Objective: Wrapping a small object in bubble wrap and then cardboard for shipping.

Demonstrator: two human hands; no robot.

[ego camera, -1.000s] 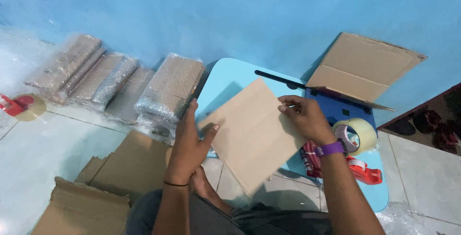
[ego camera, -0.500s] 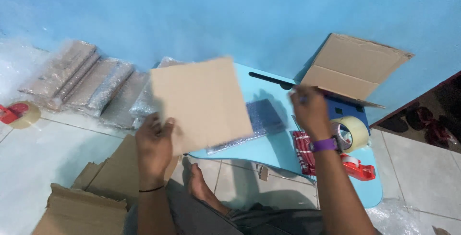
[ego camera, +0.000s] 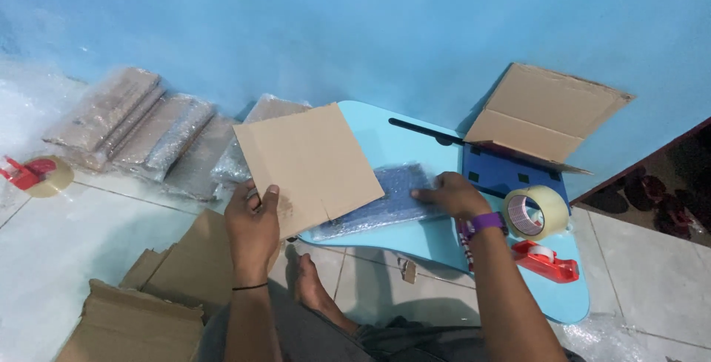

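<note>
My left hand (ego camera: 253,225) grips the lower edge of a flat brown cardboard sheet (ego camera: 311,162), held tilted over the left part of a light blue lap table (ego camera: 437,236). My right hand (ego camera: 453,193), with a purple wristband, rests its fingers on the right end of a blue item wrapped in bubble wrap (ego camera: 385,203) that lies on the table. The cardboard sheet covers the wrapped item's left end.
An open cardboard box (ego camera: 544,114) leans at the wall behind the table. A clear tape roll (ego camera: 535,212) and a red tape dispenser (ego camera: 546,260) sit on the table's right. Bubble-wrapped packets (ego camera: 141,129) line the wall at left; flattened cardboard (ego camera: 155,295) lies on the floor; another tape dispenser (ego camera: 33,175) is far left.
The cardboard sheet was lifted off the table by my left hand, uncovering the bubble-wrapped item, then lowered a little. My right hand left the sheet and came down onto the wrapped item.
</note>
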